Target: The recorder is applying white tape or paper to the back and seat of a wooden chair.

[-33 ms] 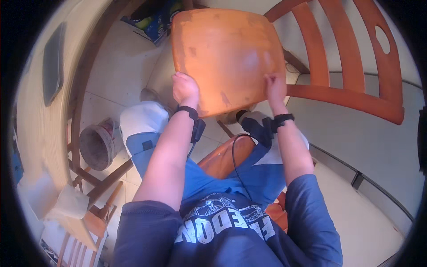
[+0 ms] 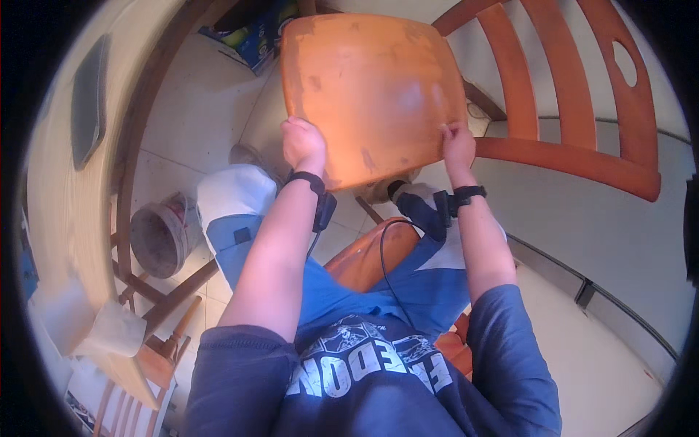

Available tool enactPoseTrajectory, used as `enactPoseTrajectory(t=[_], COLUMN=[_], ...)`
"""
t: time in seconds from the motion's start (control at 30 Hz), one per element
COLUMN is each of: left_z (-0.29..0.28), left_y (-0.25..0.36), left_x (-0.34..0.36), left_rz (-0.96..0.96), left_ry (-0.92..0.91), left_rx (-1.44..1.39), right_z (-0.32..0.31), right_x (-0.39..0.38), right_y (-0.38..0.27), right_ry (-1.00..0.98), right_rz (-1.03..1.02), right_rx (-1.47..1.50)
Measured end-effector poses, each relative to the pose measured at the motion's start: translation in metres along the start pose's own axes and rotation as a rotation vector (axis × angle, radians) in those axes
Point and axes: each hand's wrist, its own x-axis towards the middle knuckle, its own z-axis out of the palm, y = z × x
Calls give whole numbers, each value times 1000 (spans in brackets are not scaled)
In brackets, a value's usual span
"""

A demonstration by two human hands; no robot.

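An orange-brown wooden chair seat (image 2: 371, 87) with worn, darker patches along its edges lies in front of me, a glossy spot at its middle. My left hand (image 2: 303, 144) is closed around the seat's near left edge, thumb side up. At the right edge, my right hand (image 2: 459, 149) has its fingers pinched together against the seat's rim; whatever they may hold is too small to make out. Just past the right side rises a slatted chair back (image 2: 553, 80) of redder wood with an oval cutout. Both wrists wear black straps with small devices, and a cable hangs from the right one.
A pale wooden table (image 2: 120, 182) with a dark flat object (image 2: 89, 105) runs along the left. Below it a dirty bucket (image 2: 156, 240) lies tipped on the tiles. A blue box (image 2: 255, 44) is at the back. Another wooden chair (image 2: 149, 371) stands lower left, a grey panel (image 2: 582, 211) right.
My right hand has shifted slightly to the right, from over the seat surface to its edge. The left hand and the seat stay nearly where they were.
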Motion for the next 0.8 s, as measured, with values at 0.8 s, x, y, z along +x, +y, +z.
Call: enactPoseTrajectory(t=[0.8], left_z=[-6], left_y=[7], left_x=[-2], left_rz=[-24], left_ry=[-2], left_rx=[-44], right_z=[3], right_x=[18], right_y=[-5], right_ry=[-18], right_rz=[-129], right_rx=[-15])
